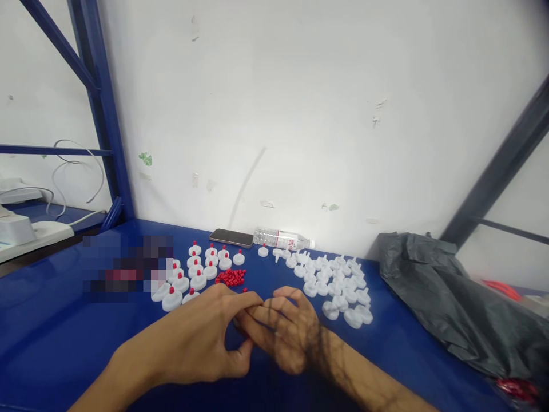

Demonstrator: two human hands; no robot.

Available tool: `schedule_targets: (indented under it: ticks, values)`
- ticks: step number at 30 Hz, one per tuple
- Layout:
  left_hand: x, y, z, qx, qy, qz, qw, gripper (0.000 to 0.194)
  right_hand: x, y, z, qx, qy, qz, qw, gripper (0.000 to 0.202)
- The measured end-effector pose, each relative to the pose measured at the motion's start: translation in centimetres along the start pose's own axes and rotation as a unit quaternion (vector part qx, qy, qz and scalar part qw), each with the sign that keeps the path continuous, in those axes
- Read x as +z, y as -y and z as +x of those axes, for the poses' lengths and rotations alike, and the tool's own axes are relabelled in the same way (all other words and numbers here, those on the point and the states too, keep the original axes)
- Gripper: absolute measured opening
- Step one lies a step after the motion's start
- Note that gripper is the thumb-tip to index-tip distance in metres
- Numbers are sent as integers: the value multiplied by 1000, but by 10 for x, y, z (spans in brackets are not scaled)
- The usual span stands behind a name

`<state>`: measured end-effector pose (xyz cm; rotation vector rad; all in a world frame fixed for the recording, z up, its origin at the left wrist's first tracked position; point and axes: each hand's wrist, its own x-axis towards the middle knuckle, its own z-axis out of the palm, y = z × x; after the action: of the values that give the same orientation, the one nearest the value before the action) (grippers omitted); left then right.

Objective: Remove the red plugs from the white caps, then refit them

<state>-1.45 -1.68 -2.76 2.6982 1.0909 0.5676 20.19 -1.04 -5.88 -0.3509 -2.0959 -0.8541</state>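
My left hand (197, 335) and my right hand (285, 329) meet above the near middle of the blue table, fingertips touching. The left fingers are bent, with the thumb below. My right fingers are curled inward. Whatever lies between them is hidden. Just beyond the hands is a pile of small red caps (231, 278). Left of that stand several round white nozzle lids with red tips (198, 280). On the right lie many white nozzle lids without red tips (337, 280), some upright and some tipped over.
A phone (231, 237) and a clear plastic bottle (283, 238) lie along the wall. At right is a dark plastic bag (454, 303). Blue metal frame posts (100, 109) rise at left, near a white device (34, 234) with cables. A blurred patch covers something on the table's left.
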Motion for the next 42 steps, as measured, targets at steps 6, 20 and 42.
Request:
schedule_targets:
  ticks: [6, 20, 42]
  values:
    - [11, 16, 9, -8, -68, 81, 994, 54, 7, -11, -2, 114, 54, 1, 992, 27]
    - [30, 31, 10, -119, 77, 148, 979, 57, 13, -18, -16, 313, 240, -9, 919, 16]
    - [52, 19, 12, -149, 78, 237, 957, 77, 49, -53, -45, 309, 329, -106, 886, 47]
